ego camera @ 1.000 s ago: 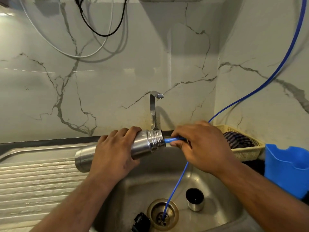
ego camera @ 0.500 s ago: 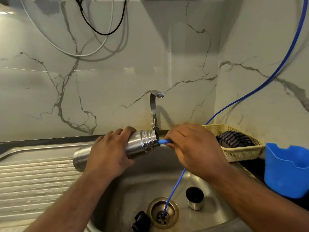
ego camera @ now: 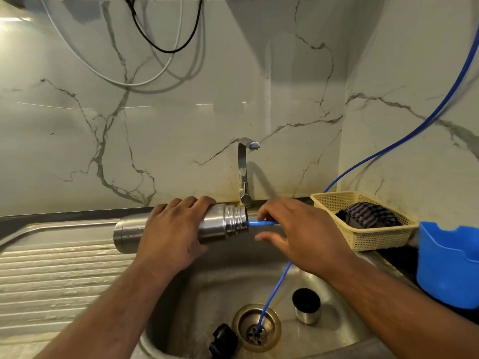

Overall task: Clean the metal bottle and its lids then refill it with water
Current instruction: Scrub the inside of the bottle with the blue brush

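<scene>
The left hand (ego camera: 171,229) grips the cylindrical steel bottle (ego camera: 220,225), which lies sideways above the steel sink (ego camera: 337,340). The right hand (ego camera: 298,234) covers the thin blue tube (ego camera: 261,223) entering the bottle mouth. I cannot tell whether it pinches the tube.

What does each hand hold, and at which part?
Left hand grips the metal bottle round its middle. Right hand is on the blue tube near its tip; whether it pinches cannot be told.
</scene>
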`<state>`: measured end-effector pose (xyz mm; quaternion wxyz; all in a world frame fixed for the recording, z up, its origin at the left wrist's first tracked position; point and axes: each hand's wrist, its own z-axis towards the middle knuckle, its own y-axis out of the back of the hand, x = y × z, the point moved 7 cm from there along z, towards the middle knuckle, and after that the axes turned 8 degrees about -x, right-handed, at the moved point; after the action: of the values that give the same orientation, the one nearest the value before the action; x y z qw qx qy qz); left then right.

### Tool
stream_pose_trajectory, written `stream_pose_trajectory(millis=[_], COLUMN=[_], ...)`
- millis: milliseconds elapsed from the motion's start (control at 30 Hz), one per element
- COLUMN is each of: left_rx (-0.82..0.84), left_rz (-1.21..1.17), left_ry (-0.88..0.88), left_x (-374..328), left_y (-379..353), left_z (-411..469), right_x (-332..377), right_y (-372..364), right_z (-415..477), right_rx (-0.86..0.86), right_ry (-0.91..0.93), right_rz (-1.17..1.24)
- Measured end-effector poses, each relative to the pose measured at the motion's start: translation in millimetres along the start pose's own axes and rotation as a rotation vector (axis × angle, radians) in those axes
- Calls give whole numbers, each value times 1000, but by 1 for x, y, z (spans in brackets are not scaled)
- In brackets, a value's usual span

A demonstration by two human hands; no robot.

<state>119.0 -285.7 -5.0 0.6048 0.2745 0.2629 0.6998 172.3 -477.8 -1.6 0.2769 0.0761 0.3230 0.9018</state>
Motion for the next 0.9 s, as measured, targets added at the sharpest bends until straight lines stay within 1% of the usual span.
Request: stream_pose_trajectory(millis=[133,200,267,333,433,467,600,700,767,833,900], left_rx=[26,25,18,13,18,17,43,50,60,93,129], left_rz=[-44,-53,-35,-5,38,34,-1,-4,-36,-74,-98], left_ry=[32,38,29,21,-6,-15,5,26,52,67,63], left_x=[-2,-2,-3,-3,-2,-3,-4,-3,0,-1,-3], left_y=[-2,-3,-3,-3,-4,-4,-7,-8,-8,-10,-12], left_z=[0,0,0,0,0,-1,-1,-1,-2,-2,-3], right_x=[3,1,-1,-1,-2,-3,-10,-7,-4,-2,-2], right_y=[11,10,6,2,-11,-11,-2,1,4,10,12], right_z=[1,2,2,1,-4,-3,0,1,1,1,1], right_rx=[-182,-179,-126,-30,140,156,88,27,-57,-140,-166], right_ry=[83,76,47,5,-63,-81,-105,-33,-16,14,54], right_rz=[-66,-66,-67,-62,27,59,51,-46,-110,-161,-177])
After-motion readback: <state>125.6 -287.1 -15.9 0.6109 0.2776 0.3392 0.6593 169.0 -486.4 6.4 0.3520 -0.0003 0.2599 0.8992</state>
